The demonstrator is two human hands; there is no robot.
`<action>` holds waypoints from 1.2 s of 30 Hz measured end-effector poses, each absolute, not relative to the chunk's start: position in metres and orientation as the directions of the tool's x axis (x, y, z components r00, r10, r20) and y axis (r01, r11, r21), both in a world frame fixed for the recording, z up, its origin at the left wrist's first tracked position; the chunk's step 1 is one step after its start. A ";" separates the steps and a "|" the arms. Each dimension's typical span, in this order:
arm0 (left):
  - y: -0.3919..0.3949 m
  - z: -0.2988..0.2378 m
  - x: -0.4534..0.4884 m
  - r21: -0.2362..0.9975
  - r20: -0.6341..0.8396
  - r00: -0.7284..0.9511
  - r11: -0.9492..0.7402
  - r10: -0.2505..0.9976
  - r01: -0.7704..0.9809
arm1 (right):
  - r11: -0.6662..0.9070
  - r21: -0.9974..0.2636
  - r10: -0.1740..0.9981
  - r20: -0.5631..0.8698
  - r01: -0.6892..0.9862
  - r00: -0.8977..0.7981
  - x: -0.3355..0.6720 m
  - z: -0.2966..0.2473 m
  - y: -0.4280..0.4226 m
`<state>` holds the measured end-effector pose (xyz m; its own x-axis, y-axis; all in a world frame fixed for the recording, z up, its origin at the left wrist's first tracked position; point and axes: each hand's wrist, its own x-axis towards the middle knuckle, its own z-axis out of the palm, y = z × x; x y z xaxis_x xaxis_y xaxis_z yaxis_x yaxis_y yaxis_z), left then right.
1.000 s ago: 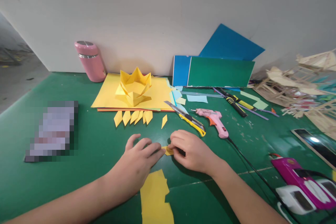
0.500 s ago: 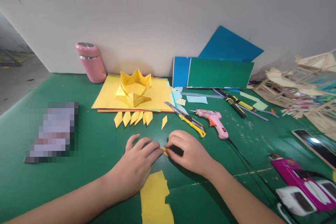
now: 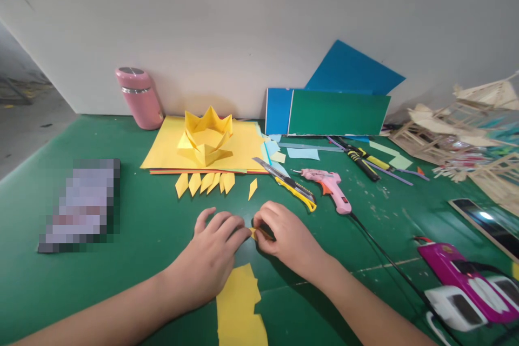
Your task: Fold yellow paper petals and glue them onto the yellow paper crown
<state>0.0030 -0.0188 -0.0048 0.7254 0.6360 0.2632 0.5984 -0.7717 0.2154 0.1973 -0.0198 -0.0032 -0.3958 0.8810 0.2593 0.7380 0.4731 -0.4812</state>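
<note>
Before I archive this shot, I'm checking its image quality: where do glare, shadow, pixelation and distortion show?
Head view: the phone at right carries a bright glare spot; head view: a dark shadow lies on the green table below the right hand; head view: the item at left is pixelated beyond reading; head view, right edge: the wooden model looks stretched and softly blurred.

No text can be read. Small marks are seen on the pink plastic glue gun [image 3: 333, 188] and magenta plastic power strip [image 3: 440, 255], too blurred.
</note>
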 end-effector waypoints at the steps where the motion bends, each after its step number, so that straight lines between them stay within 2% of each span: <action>1: -0.019 -0.006 0.003 0.212 0.264 0.727 -0.773 0.634 0.598 | 0.468 -0.488 0.884 0.256 0.737 -0.392 0.197 -0.004 -0.019; 7: -0.018 -0.005 0.005 0.235 0.270 0.726 -0.775 0.632 0.587 | 0.456 -0.524 0.890 0.258 0.719 -0.376 0.196 -0.005 -0.019; 15: -0.013 -0.001 0.004 0.439 0.261 0.661 -0.696 0.704 0.568 | 0.473 -0.552 0.881 0.287 0.686 -0.377 0.197 -0.002 -0.021; 22: -0.008 0.005 0.008 0.468 0.221 0.632 -0.649 0.743 0.600 | 0.463 -0.749 0.885 0.363 0.475 -0.291 0.190 -0.001 -0.025; 25: -0.006 0.007 0.009 0.544 0.216 0.598 -0.603 0.772 0.583 | 0.439 -0.802 0.898 0.381 0.405 -0.220 0.188 0.000 -0.025; 31: -0.003 0.007 0.011 0.806 0.158 0.467 -0.387 0.870 0.448 | 0.289 -0.918 0.957 0.267 0.271 -0.116 0.180 -0.001 -0.025; 36: -0.001 0.008 0.009 0.879 0.055 0.410 -0.239 0.910 0.413 | 0.173 -0.966 0.984 0.160 0.192 -0.081 0.169 -0.002 -0.022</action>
<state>0.0089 -0.0008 0.0084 0.4100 0.9104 0.0555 0.4128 -0.2394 0.8788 0.1688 -0.0218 -0.0021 -0.0813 0.9838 0.1600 0.1916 0.1729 -0.9661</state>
